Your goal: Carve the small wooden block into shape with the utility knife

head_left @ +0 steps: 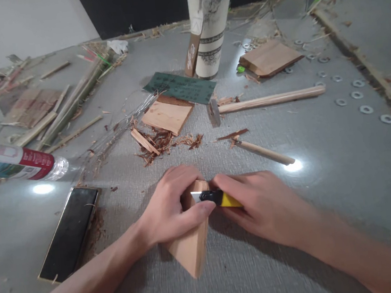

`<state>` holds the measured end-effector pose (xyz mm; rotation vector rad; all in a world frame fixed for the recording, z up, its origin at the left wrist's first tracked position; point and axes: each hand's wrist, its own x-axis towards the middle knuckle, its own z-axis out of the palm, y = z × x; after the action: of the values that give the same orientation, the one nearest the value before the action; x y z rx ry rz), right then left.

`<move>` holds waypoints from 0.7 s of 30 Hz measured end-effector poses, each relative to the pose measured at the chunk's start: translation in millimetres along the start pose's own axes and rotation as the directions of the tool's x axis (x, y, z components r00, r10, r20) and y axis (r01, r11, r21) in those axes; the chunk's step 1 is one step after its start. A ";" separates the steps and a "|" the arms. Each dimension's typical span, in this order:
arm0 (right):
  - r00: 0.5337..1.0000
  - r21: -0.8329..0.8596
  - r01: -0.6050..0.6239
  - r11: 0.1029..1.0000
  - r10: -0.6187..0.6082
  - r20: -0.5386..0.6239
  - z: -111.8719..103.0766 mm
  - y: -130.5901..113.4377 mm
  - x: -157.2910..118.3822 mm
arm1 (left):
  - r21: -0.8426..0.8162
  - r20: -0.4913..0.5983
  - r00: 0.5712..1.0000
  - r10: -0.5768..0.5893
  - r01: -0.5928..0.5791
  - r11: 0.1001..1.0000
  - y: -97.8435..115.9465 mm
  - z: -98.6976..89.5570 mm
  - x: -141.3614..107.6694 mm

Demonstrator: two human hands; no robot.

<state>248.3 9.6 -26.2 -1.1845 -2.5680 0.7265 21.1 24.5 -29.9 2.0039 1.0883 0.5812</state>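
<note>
We wrap the fingers of our left hand (174, 204) around a wooden block (190, 251), one corner of it pointing toward us, and close our right hand (259, 200) on a yellow-and-black cutter (219, 197). Its blade lies across the block's far end; whether it bites, we cannot tell. Our left thumb tip is at the cutter's dark front, touching or just beside it. Just beyond the block we have reddish shavings (159, 143), and to its right, past our knuckles, a slim stick (265, 151). Farther beyond the block are a pale board (168, 116), a dark green sheet (183, 86), a hammer (268, 100) and, farthest, a white cup (213, 39). Left of the block lies a phone (69, 233); well right of it and beyond, metal washers (366, 109) are scattered.
</note>
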 end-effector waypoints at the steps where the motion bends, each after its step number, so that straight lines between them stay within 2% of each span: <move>1: 1.000 -0.004 -0.003 1.000 0.003 -0.001 0.1 0.2 0.0 | 0.002 0.003 1.000 0.001 -0.001 1.000 -0.2 0.2 0.1; 15: 0.999 -0.015 -0.032 0.999 0.032 0.030 0.1 2.3 -0.1 | 0.034 0.040 0.999 0.015 -0.016 0.999 -0.5 2.7 0.6; 21: 0.999 0.034 0.031 0.999 -0.032 0.013 -0.2 -0.3 1.1 | 0.009 -0.020 0.999 0.050 -0.050 0.999 2.0 2.9 0.5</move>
<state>247.4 10.3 -25.9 -1.1303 -2.5686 0.7702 24.3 23.1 -30.1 2.0418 1.0565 0.6253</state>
